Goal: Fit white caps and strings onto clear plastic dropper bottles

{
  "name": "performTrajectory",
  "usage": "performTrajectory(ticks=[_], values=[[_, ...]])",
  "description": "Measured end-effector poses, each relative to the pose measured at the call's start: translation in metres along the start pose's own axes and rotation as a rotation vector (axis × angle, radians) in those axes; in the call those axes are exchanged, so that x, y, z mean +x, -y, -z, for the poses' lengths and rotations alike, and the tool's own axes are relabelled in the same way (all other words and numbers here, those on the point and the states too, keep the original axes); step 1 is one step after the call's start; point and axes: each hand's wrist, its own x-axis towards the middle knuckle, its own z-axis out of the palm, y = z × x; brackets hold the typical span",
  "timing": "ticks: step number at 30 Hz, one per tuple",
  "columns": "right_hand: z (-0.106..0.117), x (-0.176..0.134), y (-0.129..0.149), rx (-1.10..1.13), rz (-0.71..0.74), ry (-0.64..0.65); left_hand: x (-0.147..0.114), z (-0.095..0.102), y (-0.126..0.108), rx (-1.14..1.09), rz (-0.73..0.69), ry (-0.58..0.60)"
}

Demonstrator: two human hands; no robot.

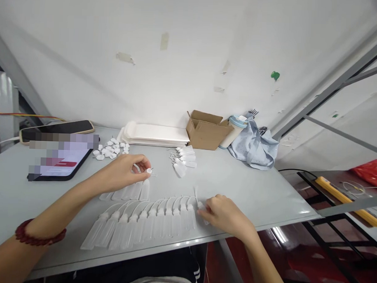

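My left hand (127, 171), with a red beaded bracelet on the wrist, pinches a small white cap (149, 170) with a thin dark pin. Below it lie several clear bottles (137, 191), partly behind the hand. At the right end of a long row of translucent bottles with thin curved tubes (151, 222), my right hand (224, 213) has its fingers closed around another small bottle (200, 205). That bottle's thin tube points up; its body is mostly hidden by the fingers. Loose white caps (108, 149) form a pile beyond my left forearm.
Small filled-looking bottles (184, 158) lie mid-table. Behind stand stacked white sheets (158, 134), a cardboard box (209, 132), a cup with a blue lid (235, 130) and a blue cloth (253, 146). Two phones, one lit (64, 158), are on the left. The table's front edge (185, 243) is close.
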Motion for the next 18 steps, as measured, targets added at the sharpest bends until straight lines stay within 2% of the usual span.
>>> performTrajectory(ticks=[2, 4, 6, 9, 12, 14, 18], values=[[0.008, 0.007, 0.003, 0.043, 0.007, -0.028, 0.0, -0.002, -0.004, -0.047, 0.006, 0.003], [0.019, 0.018, 0.01, 0.161, 0.041, -0.109, -0.001, -0.004, -0.007, -0.118, 0.02, 0.003], [0.029, 0.033, 0.021, 0.302, 0.106, -0.248, -0.001, -0.006, -0.009, -0.215, 0.054, -0.017], [0.033, 0.064, 0.038, 0.47, 0.237, -0.459, 0.001, -0.008, -0.009, -0.369, 0.124, -0.106], [0.02, 0.098, 0.05, 0.556, 0.355, -0.62, 0.003, -0.009, -0.007, -0.509, 0.182, -0.201], [0.006, 0.115, 0.053, 0.584, 0.382, -0.688, 0.003, -0.011, -0.007, -0.594, 0.206, -0.232], [-0.018, 0.127, 0.046, 0.54, 0.443, -0.814, 0.002, -0.017, -0.009, -0.663, 0.225, -0.254]])
